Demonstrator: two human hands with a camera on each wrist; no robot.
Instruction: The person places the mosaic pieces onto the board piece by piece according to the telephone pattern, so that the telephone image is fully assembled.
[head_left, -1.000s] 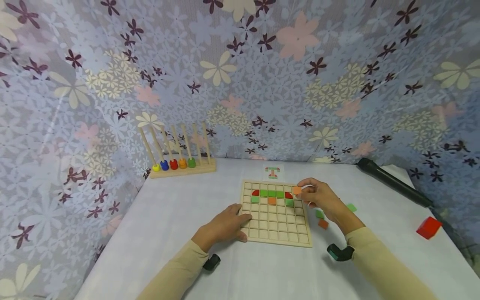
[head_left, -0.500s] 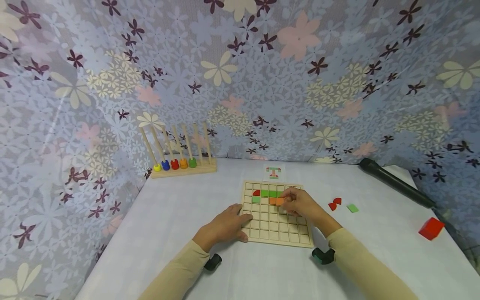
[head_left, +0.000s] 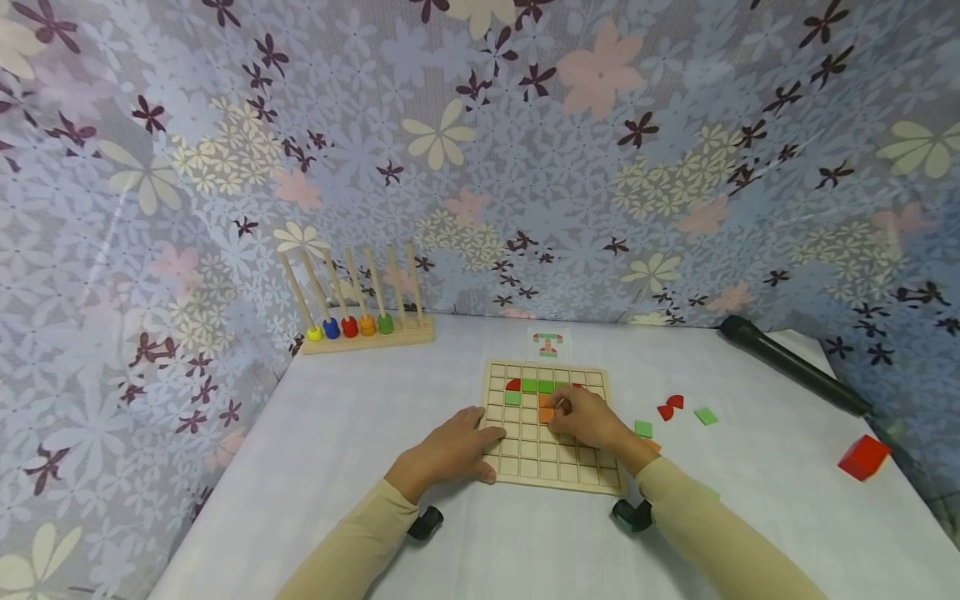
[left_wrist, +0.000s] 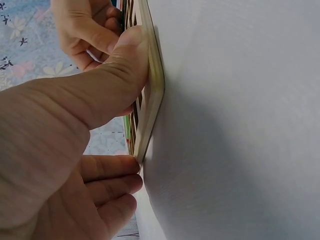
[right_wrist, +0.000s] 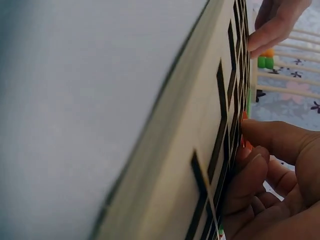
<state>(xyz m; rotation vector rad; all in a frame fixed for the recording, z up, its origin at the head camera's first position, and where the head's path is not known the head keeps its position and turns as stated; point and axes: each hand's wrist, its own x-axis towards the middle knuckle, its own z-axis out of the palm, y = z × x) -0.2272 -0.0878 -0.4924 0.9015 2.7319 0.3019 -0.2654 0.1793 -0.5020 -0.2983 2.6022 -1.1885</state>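
Observation:
A pale wooden grid board (head_left: 555,479) lies flat on the table. My left hand (head_left: 453,446) rests along its left edge; the left wrist view shows the thumb (left_wrist: 125,62) on the rim and fingertips at the side. Over the middle of the board, my right hand (head_left: 592,419) pinches an orange square tile (head_left: 547,415) at a cell just below another orange tile (head_left: 545,400). Green tiles (head_left: 529,386) form a row above, with a red quarter-round tile (head_left: 513,384) at its left end and a light green tile (head_left: 512,398) beneath that. My right hand covers the row's right side.
Loose red pieces (head_left: 666,412) and green tiles (head_left: 705,415) lie right of the board. A pattern card (head_left: 548,345) is behind it. A wooden bead stand (head_left: 367,337) is at back left. A black rod (head_left: 791,365) and a red block (head_left: 864,457) are at the right.
My right hand has moved left from the board's upper right side to its middle, bringing an orange tile to below the first one. My left hand stays at the left edge.

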